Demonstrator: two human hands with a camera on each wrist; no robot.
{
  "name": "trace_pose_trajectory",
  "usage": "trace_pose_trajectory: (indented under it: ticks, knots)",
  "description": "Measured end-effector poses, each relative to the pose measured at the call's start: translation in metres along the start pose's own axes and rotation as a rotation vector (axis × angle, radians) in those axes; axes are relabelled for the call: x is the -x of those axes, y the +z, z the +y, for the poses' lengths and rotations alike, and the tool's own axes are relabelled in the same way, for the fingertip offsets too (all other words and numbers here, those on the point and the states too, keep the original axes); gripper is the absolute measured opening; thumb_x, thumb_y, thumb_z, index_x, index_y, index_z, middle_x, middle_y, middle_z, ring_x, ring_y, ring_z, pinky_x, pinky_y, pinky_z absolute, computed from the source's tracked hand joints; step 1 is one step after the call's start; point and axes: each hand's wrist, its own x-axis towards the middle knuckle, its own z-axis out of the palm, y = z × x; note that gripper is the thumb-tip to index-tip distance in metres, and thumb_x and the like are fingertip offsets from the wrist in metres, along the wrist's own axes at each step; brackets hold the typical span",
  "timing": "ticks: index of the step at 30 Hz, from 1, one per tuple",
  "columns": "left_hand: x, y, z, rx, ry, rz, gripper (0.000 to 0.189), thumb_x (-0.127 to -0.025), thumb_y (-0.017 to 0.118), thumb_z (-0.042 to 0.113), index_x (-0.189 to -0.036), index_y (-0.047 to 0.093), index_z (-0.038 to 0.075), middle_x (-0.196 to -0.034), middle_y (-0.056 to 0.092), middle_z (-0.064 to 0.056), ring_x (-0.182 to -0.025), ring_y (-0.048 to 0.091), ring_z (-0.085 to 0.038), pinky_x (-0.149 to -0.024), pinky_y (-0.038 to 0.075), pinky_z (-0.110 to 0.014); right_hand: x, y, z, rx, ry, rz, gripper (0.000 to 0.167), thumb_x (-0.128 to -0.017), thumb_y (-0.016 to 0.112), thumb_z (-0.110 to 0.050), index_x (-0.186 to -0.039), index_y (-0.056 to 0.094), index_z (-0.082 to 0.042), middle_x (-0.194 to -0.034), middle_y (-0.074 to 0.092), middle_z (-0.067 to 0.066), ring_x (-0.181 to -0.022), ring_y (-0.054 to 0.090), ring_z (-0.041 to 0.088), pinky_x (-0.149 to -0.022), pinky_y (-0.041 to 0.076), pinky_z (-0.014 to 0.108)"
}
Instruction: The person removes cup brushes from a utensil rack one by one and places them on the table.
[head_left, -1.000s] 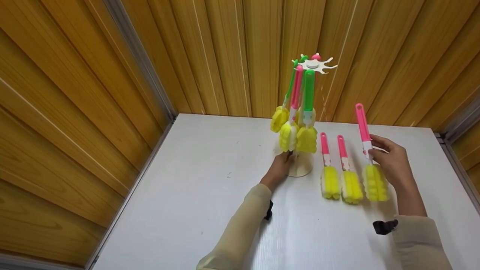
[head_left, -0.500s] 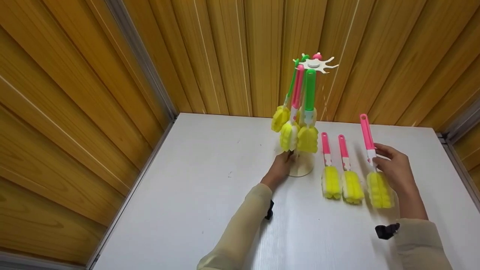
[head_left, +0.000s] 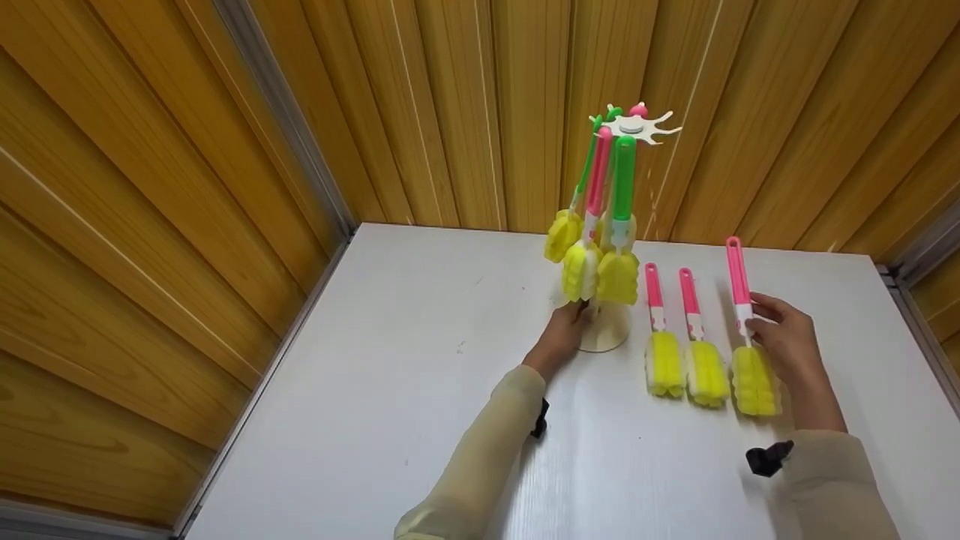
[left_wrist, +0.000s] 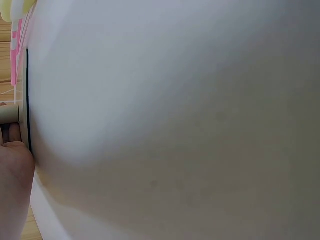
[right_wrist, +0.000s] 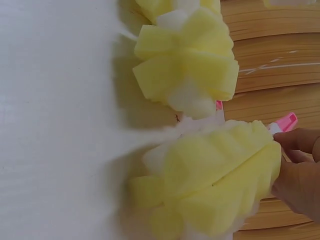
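Note:
My right hand (head_left: 790, 337) pinches a sponge bottle brush (head_left: 755, 382) by the white neck below its pink handle. Its yellow-and-white sponge head (right_wrist: 220, 180) is close over the table in the right wrist view, pointing toward me. To its left lie two like brushes, a nearer-right one (head_left: 706, 373) and one (head_left: 664, 364) beside the stand. My left hand (head_left: 556, 341) grips the post (left_wrist: 9, 114) of a hanging stand, just above its round base (head_left: 606, 336). Several pink and green brushes hang from the stand's white hook top (head_left: 631, 128); the sponge heads hide most of the post.
The white table (head_left: 390, 360) runs up to wood-slat walls (head_left: 450, 112) at the back and left. Bare hooks (head_left: 667, 124) stick out on the right side of the stand's top. A metal rail (head_left: 262, 375) edges the table's left side.
My right hand has lowered its brush toward the table, beside the other two pink-handled ones. My left hand stays on the stand's post.

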Motion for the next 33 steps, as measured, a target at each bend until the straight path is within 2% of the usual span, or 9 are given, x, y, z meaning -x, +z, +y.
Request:
trace_pose_trajectory:
  ticks: [6,12,18,24,33]
  knots:
    - [-0.001,0.0,-0.001,-0.022,0.008,0.002,0.049,-0.111,0.041,0.026,-0.159,0.035,0.019,-0.158,0.042,0.004,-0.144,0.037,-0.007,-0.116,0.032,-0.025,-0.009,0.004,-0.002,-0.077,0.026,0.007,0.059,-0.107,0.05,-0.012,-0.161,0.027,-0.011,-0.157,0.034,0.019,-0.116,0.05,0.019,-0.084,0.052,0.012]
    - [-0.001,-0.001,-0.003,-0.019,0.013,0.01,0.048,-0.112,0.041,0.026,-0.159,0.035,0.019,-0.158,0.043,0.005,-0.144,0.037,-0.008,-0.117,0.032,-0.026,-0.015,0.013,-0.003,-0.093,0.023,0.02,0.058,-0.107,0.049,-0.011,-0.161,0.029,-0.011,-0.157,0.036,0.018,-0.115,0.05,0.017,-0.087,0.051,0.012]
    - [0.001,-0.002,0.0,0.035,-0.041,-0.008,0.047,-0.112,0.04,0.032,-0.158,0.036,0.026,-0.157,0.042,0.011,-0.144,0.034,-0.005,-0.117,0.032,-0.029,-0.019,0.022,-0.005,-0.117,0.016,0.032,0.056,-0.107,0.047,-0.008,-0.16,0.03,-0.009,-0.155,0.038,0.018,-0.114,0.049,0.017,-0.087,0.05,0.012]
    - [0.001,-0.001,-0.001,0.022,-0.01,0.0,0.047,-0.112,0.04,0.031,-0.158,0.035,0.03,-0.157,0.041,0.014,-0.145,0.033,-0.003,-0.118,0.031,-0.03,-0.022,0.026,-0.007,-0.117,0.059,0.017,0.057,-0.107,0.046,-0.007,-0.161,0.029,-0.011,-0.159,0.036,0.018,-0.12,0.046,0.021,-0.088,0.049,0.012]
    - [0.003,-0.003,0.002,0.028,-0.012,0.006,0.046,-0.111,0.041,0.03,-0.158,0.037,0.03,-0.156,0.042,0.014,-0.144,0.035,-0.003,-0.118,0.032,-0.03,-0.016,0.015,-0.01,-0.084,0.153,-0.034,0.06,-0.106,0.046,-0.007,-0.162,0.024,-0.014,-0.16,0.033,0.015,-0.123,0.044,0.023,-0.104,0.047,0.025]
